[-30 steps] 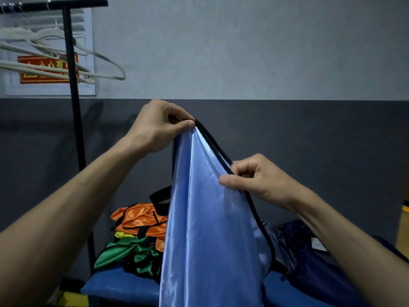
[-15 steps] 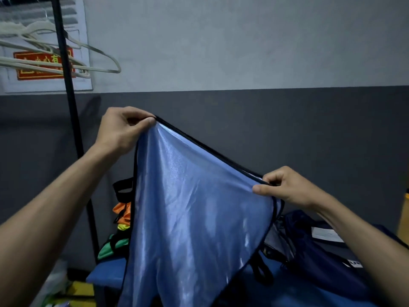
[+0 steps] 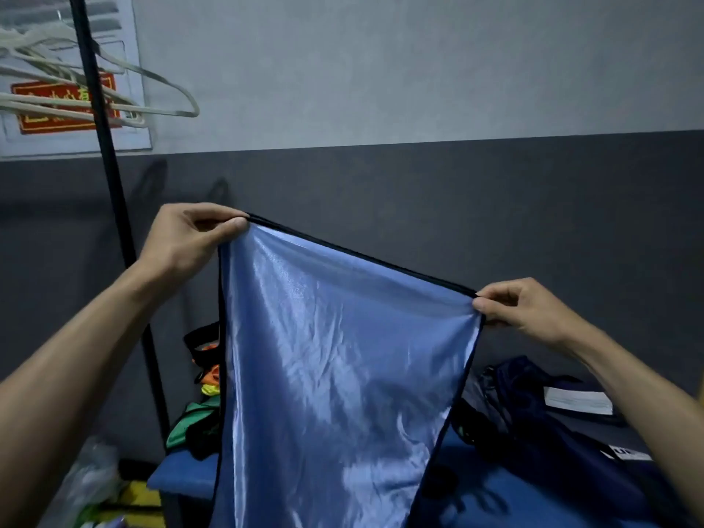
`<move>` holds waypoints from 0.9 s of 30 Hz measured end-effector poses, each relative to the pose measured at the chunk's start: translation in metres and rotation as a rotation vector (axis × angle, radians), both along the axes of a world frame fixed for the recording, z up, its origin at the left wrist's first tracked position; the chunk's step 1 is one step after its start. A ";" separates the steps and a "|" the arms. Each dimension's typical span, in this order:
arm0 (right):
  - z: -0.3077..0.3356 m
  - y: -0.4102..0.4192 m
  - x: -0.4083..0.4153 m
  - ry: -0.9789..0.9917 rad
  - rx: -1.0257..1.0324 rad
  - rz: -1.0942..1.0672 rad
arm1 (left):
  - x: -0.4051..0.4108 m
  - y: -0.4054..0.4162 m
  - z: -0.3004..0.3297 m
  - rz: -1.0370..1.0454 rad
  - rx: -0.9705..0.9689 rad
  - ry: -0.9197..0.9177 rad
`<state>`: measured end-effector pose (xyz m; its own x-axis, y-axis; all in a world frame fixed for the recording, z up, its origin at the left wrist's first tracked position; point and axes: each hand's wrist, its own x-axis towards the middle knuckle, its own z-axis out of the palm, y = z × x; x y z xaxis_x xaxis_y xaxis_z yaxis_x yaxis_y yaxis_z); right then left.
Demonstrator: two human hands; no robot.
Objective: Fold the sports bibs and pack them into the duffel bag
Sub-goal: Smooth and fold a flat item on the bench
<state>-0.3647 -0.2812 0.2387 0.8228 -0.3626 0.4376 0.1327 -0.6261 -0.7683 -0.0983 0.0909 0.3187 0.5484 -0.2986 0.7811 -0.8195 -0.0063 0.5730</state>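
Two hands well apart, left hand (image 3: 190,242) and right hand (image 3: 527,310) each pinching a top corner of blue bib (image 3: 335,367), duffel bag (image 3: 552,424) below right

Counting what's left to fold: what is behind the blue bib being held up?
Past the blue bib's left edge, orange and green bibs peek out on the bench; the rest is covered.

Open air is left above and behind the stretched blue bib (image 3: 335,360). To the left, passage is blocked by the black rack pole (image 3: 114,207) and hangers (image 3: 114,89). Below, the bench (image 3: 183,478) is crowded by piled bibs (image 3: 198,417) and the duffel bag (image 3: 552,432).
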 end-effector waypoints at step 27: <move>0.003 -0.064 0.043 0.137 0.322 0.110 | 0.048 -0.005 -0.038 -0.432 0.682 0.375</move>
<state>-0.3221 -0.3454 0.2418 0.9077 -0.3700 0.1981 0.0676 -0.3368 -0.9391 -0.0505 0.0861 0.2811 0.4645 -0.8729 0.1494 -0.5883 -0.1781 0.7888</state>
